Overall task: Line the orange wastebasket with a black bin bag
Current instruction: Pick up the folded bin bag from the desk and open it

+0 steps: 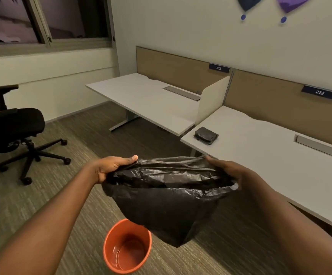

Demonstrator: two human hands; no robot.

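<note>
A black bin bag [167,203] hangs in the air, its mouth spread open between my hands. My left hand [111,167] grips the left side of the bag's rim. My right hand [232,173] grips the right side of the rim. The orange wastebasket [109,255] stands upright on the carpet below and slightly left of the bag, with nothing inside it. The bag's lower corner hangs beside the basket's right rim, above the floor.
A folded pack of black bags [206,135] lies on the corner of the white desk [260,155] at the right. A second desk [151,100] stands behind it. A black office chair [12,128] is at the left on the carpet.
</note>
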